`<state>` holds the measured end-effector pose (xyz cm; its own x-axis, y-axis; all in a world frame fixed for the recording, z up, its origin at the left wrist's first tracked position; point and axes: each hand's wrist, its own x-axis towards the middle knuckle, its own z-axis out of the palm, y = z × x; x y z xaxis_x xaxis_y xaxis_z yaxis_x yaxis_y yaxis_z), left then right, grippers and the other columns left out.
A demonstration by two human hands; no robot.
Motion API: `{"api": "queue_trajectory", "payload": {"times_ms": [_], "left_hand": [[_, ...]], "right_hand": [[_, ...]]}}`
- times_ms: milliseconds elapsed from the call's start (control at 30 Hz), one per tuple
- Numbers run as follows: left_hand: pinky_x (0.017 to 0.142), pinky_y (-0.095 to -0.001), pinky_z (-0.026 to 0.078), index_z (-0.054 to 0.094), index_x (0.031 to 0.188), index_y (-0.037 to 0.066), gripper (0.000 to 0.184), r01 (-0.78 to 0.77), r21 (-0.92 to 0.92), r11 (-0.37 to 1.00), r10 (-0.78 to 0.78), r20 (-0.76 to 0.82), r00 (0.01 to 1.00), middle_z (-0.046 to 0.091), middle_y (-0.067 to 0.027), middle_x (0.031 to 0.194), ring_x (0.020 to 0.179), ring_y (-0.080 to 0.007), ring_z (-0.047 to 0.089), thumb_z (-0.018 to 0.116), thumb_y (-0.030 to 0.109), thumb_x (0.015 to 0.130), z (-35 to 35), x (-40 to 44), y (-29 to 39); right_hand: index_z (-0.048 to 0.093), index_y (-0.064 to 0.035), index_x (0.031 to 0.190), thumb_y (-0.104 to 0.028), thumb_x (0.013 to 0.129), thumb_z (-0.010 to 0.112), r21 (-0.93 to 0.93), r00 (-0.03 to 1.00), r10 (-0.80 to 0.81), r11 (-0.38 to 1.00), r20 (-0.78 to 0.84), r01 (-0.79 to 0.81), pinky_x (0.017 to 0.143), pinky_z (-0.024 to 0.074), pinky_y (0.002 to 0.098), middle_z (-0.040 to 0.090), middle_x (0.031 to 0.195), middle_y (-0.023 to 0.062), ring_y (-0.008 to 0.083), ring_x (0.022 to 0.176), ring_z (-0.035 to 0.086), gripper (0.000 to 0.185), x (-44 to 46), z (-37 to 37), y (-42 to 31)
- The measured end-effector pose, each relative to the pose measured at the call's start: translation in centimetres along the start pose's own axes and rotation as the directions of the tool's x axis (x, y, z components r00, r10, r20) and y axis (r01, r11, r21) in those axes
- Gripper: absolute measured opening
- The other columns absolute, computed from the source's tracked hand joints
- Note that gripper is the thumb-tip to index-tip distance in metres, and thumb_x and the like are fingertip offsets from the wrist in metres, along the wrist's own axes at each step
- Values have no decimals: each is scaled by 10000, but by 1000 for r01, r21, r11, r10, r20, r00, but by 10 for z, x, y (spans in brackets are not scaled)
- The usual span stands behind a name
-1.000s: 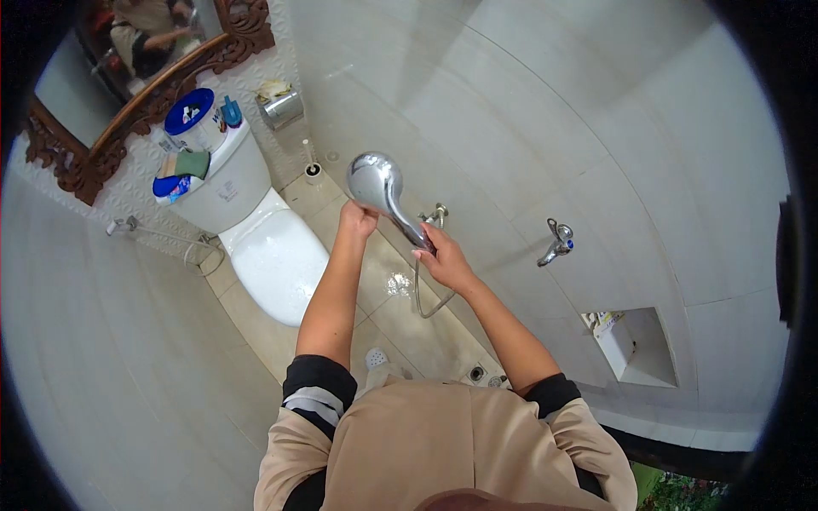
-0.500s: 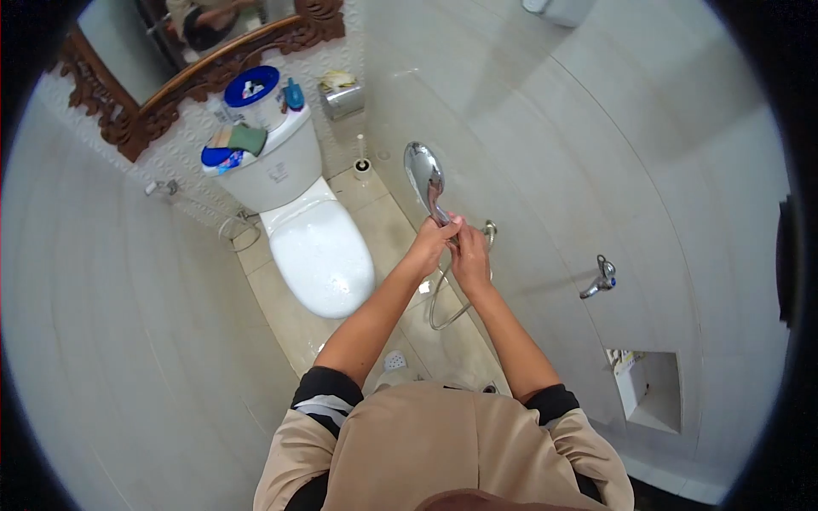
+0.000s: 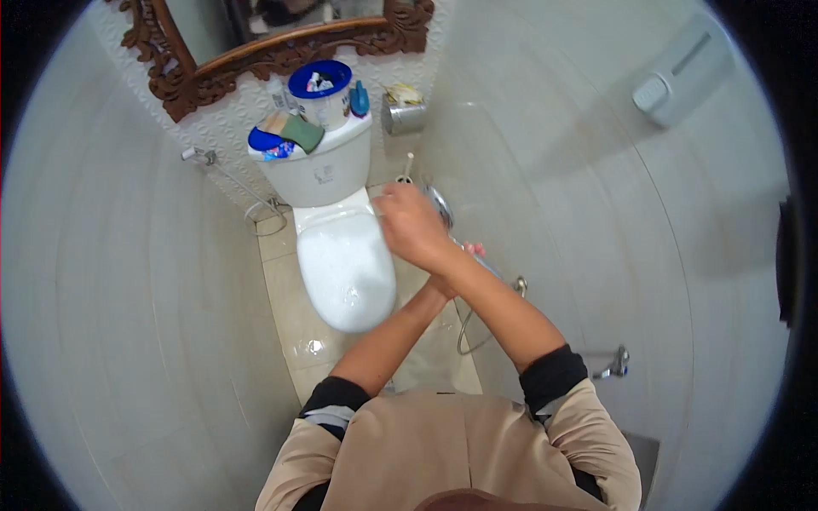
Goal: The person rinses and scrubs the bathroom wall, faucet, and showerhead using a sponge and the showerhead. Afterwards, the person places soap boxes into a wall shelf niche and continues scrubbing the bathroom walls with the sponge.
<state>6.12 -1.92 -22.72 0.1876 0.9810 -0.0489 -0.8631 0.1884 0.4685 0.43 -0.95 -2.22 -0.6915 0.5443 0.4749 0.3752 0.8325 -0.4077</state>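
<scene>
The white toilet (image 3: 345,268) stands to the left of both hands. The right hand (image 3: 411,223), crossed above the left forearm (image 3: 396,336), has its fingers bent inward; I cannot tell if it grips something. Just right of it is the shower head (image 3: 440,206), partly covered, its handle (image 3: 488,264) held by the left hand (image 3: 474,249). Farther right is a wall tap (image 3: 619,364).
</scene>
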Motion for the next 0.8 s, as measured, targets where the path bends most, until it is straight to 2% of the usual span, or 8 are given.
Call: {"api": "queue_trajectory", "payload": {"times_ms": [100, 233, 300, 333, 400, 500, 700, 800], "left_hand": [[892, -367, 361, 464, 1056, 71, 330, 83, -340, 937, -81, 20, 996, 472, -79, 1130, 1048, -208, 445, 394, 334, 870, 1, -12, 22], [913, -342, 343, 374, 1186, 64, 409, 103, -419, 902, -30, 179, 983, 416, -58, 1205, 1101, -201, 402, 479, 247, 836, -23, 8, 28], [922, -339, 333, 357, 1204, 65, 420, 110, -444, 889, -15, 212, 977, 404, -65, 1217, 1117, -205, 387, 463, 254, 844, -22, 15, 39], [949, -336, 299, 363, 1197, 70, 390, 15, -110, 994, 7, 200, 980, 412, -67, 1207, 1115, -206, 383, 423, 252, 858, -24, 18, 42], [976, -333, 264, 369, 1191, 75, 366, -75, 245, 967, 28, 189, 982, 421, -69, 1197, 1112, -207, 380, 384, 250, 871, -24, 23, 49], [981, -300, 250, 359, 1204, 86, 362, -282, 745, 605, 73, 301, 951, 390, -46, 1224, 1126, -171, 354, 385, 222, 869, -31, 26, 57], [952, -294, 289, 361, 1202, 88, 354, -37, 556, 830, -73, 175, 982, 410, -45, 1201, 1087, -153, 389, 371, 218, 873, -49, 29, 74], [923, -299, 324, 373, 1187, 75, 345, 30, 440, 897, -101, 138, 985, 436, -49, 1171, 1055, -158, 421, 363, 226, 876, -52, 26, 81]], "right_hand": [[579, -12, 824, -37, 649, 513, 170, 983, -29, 985, 181, -2, 749, 413, 385, 516, 933, 177, 336, 880, 488, 189, 58, 63, 25], [578, -14, 814, -68, 647, 545, 282, 962, 46, 951, 271, -125, 743, 427, 370, 525, 916, 178, 330, 821, 518, 179, 123, 164, 74], [562, -16, 797, -112, 647, 576, 496, 742, 355, 572, 568, -654, 705, 447, 374, 533, 862, 154, 285, 753, 536, 179, 152, 197, 90], [562, -16, 797, -112, 647, 576, 503, 745, 349, 568, 569, -651, 705, 447, 374, 533, 862, 154, 285, 753, 536, 179, 163, 214, 99], [529, -22, 837, -157, 654, 608, 527, 524, 536, 165, 662, -834, 649, 452, 418, 521, 809, 122, 244, 703, 525, 241, 179, 247, 118], [391, -24, 1091, -278, 695, 644, 553, 383, 542, -191, 748, -811, 668, 437, 427, 451, 1020, 144, 289, 873, 468, 535, 198, 278, 143], [470, 10, 908, -326, 669, 670, 538, 191, 688, -331, 700, -775, 618, 453, 460, 506, 805, 116, 226, 702, 514, 459, 221, 328, 159], [453, 2, 941, -321, 675, 664, 527, 261, 580, -353, 772, -773, 603, 454, 448, 505, 838, 113, 232, 714, 514, 469, 221, 335, 161]]}}
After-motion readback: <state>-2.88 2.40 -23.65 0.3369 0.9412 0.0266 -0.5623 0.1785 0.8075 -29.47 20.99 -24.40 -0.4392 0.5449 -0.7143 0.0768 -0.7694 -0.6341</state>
